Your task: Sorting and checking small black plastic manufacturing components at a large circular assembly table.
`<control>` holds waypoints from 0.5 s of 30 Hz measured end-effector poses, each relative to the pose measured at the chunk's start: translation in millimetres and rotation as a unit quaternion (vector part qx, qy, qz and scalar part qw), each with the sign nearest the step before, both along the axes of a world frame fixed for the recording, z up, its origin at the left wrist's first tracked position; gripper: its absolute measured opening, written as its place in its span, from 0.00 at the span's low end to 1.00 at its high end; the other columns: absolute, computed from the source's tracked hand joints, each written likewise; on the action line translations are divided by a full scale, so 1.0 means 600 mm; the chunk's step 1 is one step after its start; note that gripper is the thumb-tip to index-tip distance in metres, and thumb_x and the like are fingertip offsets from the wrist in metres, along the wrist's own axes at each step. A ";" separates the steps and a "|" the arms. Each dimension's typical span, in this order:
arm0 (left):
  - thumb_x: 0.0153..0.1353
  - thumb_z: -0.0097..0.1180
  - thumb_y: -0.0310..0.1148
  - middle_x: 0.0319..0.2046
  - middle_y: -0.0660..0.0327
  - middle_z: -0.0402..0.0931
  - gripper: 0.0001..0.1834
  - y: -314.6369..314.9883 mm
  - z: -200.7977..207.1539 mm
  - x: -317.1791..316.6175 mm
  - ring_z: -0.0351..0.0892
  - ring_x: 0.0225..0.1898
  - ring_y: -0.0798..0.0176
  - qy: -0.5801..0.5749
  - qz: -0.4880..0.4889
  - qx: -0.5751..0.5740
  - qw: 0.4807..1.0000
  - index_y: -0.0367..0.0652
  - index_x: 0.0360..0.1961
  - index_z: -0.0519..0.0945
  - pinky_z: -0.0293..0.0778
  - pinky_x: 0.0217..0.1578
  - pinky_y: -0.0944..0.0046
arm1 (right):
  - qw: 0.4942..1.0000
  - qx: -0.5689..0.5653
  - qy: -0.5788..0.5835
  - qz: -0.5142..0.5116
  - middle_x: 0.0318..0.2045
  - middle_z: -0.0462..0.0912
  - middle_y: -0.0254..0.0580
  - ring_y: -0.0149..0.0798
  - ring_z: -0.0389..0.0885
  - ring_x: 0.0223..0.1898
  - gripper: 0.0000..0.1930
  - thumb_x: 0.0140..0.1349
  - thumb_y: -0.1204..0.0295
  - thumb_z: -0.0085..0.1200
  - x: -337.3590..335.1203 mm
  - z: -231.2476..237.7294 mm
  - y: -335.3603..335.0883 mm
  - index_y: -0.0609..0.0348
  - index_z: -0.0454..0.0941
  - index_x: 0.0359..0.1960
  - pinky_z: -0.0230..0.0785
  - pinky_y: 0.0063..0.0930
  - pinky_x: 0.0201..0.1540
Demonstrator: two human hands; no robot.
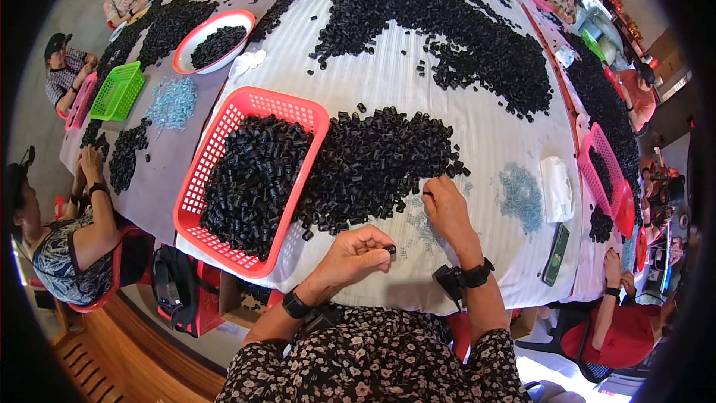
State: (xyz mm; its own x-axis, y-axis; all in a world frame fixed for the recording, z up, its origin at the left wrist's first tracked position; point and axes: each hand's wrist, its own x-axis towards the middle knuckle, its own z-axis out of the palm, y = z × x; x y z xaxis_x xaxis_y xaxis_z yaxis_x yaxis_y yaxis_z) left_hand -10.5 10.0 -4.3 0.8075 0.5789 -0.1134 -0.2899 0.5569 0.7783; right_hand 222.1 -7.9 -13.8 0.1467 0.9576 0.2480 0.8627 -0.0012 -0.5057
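Observation:
My left hand [349,260] is closed, with a small black plastic cap [391,249] pinched between thumb and fingertips above the white tablecloth. Farther right, my right hand [449,213] reaches to the near right edge of a pile of black plastic caps [377,164]. Its fingers are bent together, with a small dark spot at the tips that is too small to name. Small clear plastic pieces [425,230] lie scattered beside and below that hand. Left of the pile stands a red-pink basket [191,220], filled with the same black caps.
More clear pieces [520,198] lie right of my right hand, near a white tissue pack [557,189] and a dark green phone [556,254]. A large black heap [477,52] covers the far table. A white red-rimmed basin [182,57] stands beyond the basket. Other people sit along both sides.

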 end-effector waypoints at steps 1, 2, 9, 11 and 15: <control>0.61 0.55 0.26 0.28 0.61 0.76 0.09 0.001 0.002 -0.001 0.75 0.30 0.71 0.003 0.004 -0.003 1.000 0.34 0.41 0.75 0.73 0.34 0.69 | 1.000 0.000 0.000 0.001 0.28 0.69 0.47 0.50 0.71 0.32 0.05 0.53 0.79 0.50 0.001 0.002 -0.003 0.59 0.71 0.32 0.66 0.35 0.35; 0.61 0.55 0.26 0.28 0.61 0.76 0.09 0.001 0.004 -0.001 0.75 0.30 0.71 0.003 0.005 -0.003 1.000 0.34 0.41 0.75 0.73 0.34 0.69 | 0.999 -0.002 0.045 -0.004 0.28 0.70 0.45 0.46 0.72 0.31 0.05 0.54 0.79 0.51 0.003 0.009 -0.009 0.60 0.72 0.33 0.66 0.33 0.35; 0.61 0.54 0.25 0.31 0.61 0.76 0.07 -0.003 0.003 0.001 0.77 0.33 0.71 0.008 0.019 -0.017 1.000 0.35 0.40 0.74 0.76 0.38 0.69 | 0.940 -0.078 0.329 0.033 0.29 0.76 0.36 0.25 0.73 0.30 0.07 0.58 0.79 0.48 -0.051 0.083 -0.070 0.64 0.75 0.39 0.66 0.21 0.33; 0.61 0.54 0.25 0.32 0.62 0.76 0.07 -0.004 0.003 0.007 0.77 0.33 0.71 0.003 0.020 -0.012 1.000 0.35 0.40 0.74 0.77 0.39 0.68 | 0.941 -0.082 0.326 0.036 0.29 0.75 0.37 0.26 0.73 0.29 0.07 0.58 0.79 0.48 -0.067 0.097 -0.082 0.64 0.76 0.38 0.66 0.21 0.33; 0.62 0.53 0.25 0.32 0.62 0.76 0.06 -0.009 0.006 0.013 0.77 0.34 0.72 0.026 0.025 0.015 0.999 0.35 0.39 0.74 0.76 0.39 0.69 | 0.953 -0.066 0.285 0.081 0.32 0.75 0.42 0.36 0.76 0.32 0.09 0.58 0.80 0.48 -0.083 0.108 -0.093 0.62 0.75 0.40 0.68 0.25 0.33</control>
